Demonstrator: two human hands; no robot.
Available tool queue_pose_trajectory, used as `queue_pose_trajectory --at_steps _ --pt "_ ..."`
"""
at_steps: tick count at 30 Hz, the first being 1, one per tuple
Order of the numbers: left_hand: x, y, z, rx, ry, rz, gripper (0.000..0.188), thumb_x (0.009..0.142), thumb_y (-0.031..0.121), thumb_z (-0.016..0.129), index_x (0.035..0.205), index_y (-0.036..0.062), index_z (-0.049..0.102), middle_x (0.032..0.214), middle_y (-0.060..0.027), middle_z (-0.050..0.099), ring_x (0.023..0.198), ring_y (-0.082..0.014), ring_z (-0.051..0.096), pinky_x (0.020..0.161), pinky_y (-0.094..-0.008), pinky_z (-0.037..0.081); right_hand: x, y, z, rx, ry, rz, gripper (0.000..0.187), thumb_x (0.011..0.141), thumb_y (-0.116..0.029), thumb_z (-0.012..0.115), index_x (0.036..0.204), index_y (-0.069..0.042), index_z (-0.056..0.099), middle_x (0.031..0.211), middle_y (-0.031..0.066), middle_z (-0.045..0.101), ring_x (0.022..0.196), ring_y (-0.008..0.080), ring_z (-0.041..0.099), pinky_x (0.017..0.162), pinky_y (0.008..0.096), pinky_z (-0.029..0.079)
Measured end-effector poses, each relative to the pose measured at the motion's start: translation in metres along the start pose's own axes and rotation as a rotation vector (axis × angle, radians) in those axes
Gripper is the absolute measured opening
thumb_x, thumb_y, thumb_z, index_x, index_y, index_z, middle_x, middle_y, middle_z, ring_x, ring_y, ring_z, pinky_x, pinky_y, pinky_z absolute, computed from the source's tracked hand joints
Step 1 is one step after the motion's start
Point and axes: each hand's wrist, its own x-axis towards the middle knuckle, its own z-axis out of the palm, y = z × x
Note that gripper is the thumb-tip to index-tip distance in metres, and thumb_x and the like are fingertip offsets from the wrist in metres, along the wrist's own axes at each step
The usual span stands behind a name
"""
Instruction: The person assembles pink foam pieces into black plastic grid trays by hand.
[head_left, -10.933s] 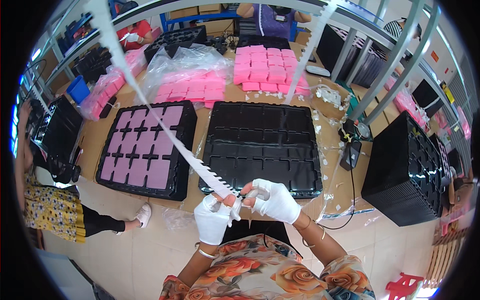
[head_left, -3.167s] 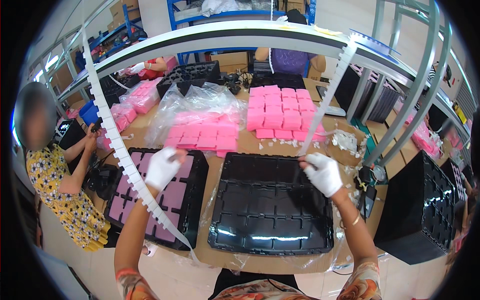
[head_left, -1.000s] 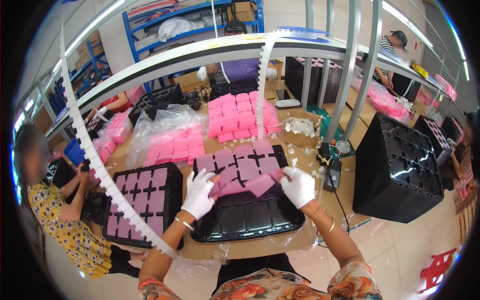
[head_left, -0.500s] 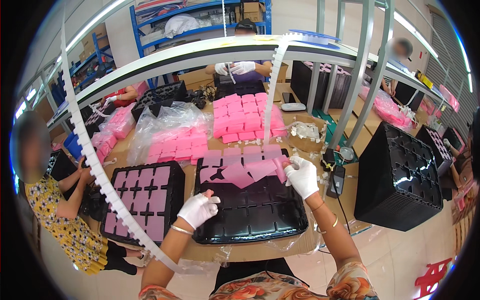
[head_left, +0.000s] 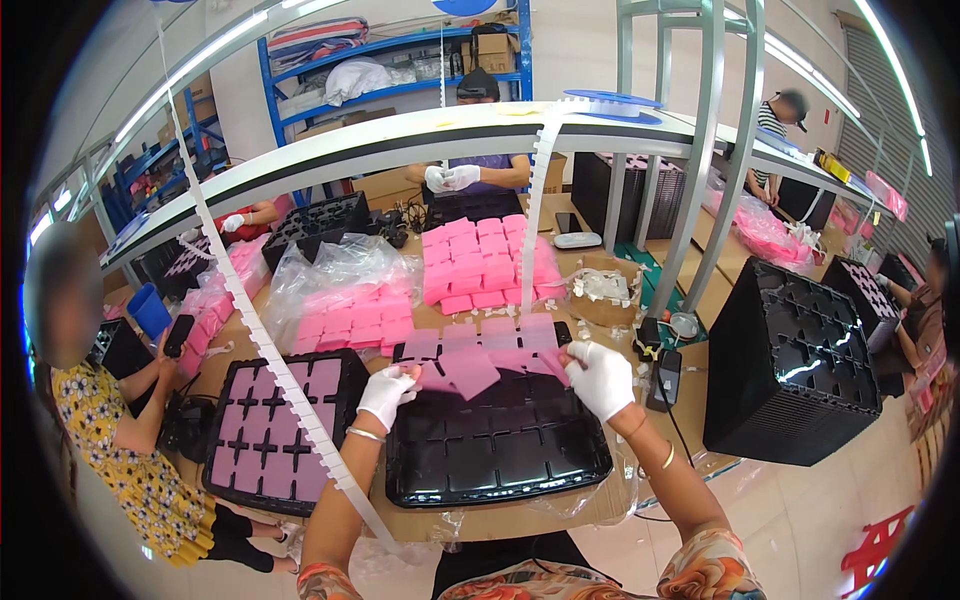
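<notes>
In the head view, both hands are standing apart, each pinching an end of a pink sheet: the left hand (head_left: 387, 398) is gripping its left edge, the right hand (head_left: 602, 380) its right. Between them, the pink sheet (head_left: 465, 378) is sagging in folds over the far part of a black tray (head_left: 500, 455), whose nearer part is lying bare. Left of the left hand, a tray with pink pads (head_left: 272, 428) is sitting; a white notched strip (head_left: 252, 325) is hanging across it, ending near the left forearm. Beyond the hands, pink foam stacks (head_left: 478, 262) are resting. The sheet is looking thin, so uneven pulling could be tearing or creasing it; a sideways sweep of the left arm could be snagging the strip.
</notes>
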Motion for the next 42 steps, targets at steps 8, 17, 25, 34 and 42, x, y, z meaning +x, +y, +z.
queue_pose_trajectory --at_steps 8,17,25,34,42 --pt "-0.046 -0.033 -0.039 0.347 -0.101 -0.054 0.025 0.082 0.025 0.073 0.075 0.0032 0.064 0.065 0.0013 0.057 0.051 -0.0089 0.049 0.045 -0.0253 0.040 -0.056 -0.014 -0.017 -0.489 -0.120 -0.369 0.006 0.073 -0.009 0.063 0.077 -0.013 0.064 0.076 0.0032 0.064 0.064 0.0255 0.061 0.058 0.0376 0.048" --pt "-0.077 -0.048 -0.033 0.236 -0.101 -0.118 0.026 0.083 0.022 0.072 0.093 -0.0019 0.068 0.073 0.0005 0.061 0.055 -0.0079 0.051 0.047 -0.0241 0.040 -0.091 -0.038 -0.029 -0.421 -0.153 -0.310 0.004 0.074 -0.012 0.066 0.078 -0.013 0.065 0.079 0.0032 0.065 0.064 0.0247 0.062 0.059 0.0377 0.048" --pt "-0.074 -0.046 -0.029 0.257 -0.108 -0.147 0.025 0.083 0.019 0.071 0.097 -0.0020 0.068 0.076 0.0004 0.062 0.060 -0.0063 0.053 0.047 -0.0223 0.041 -0.099 -0.037 -0.026 -0.439 -0.165 -0.271 0.005 0.074 -0.012 0.066 0.079 -0.013 0.067 0.079 0.0031 0.064 0.065 0.0246 0.061 0.058 0.0374 0.047" --pt "-0.083 -0.043 -0.029 0.361 -0.097 -0.163 0.027 0.080 0.020 0.073 0.093 -0.0023 0.065 0.072 -0.0010 0.062 0.059 -0.0091 0.056 0.047 -0.0258 0.044 -0.100 -0.029 -0.024 -0.413 -0.107 -0.266 0.007 0.071 -0.012 0.064 0.079 -0.012 0.063 0.077 0.0035 0.060 0.067 0.0251 0.061 0.057 0.0387 0.047" --pt "-0.108 -0.008 -0.056 0.928 0.344 0.546 0.036 0.073 0.014 0.075 0.104 0.0051 0.059 0.073 -0.0085 0.060 0.063 -0.0260 0.060 0.062 -0.0358 0.049 -0.106 -0.039 -0.050 -0.286 -0.346 -0.205 0.021 0.073 -0.008 0.064 0.093 -0.014 0.066 0.101 0.0035 0.064 0.074 0.0271 0.063 0.063 0.0370 0.051"
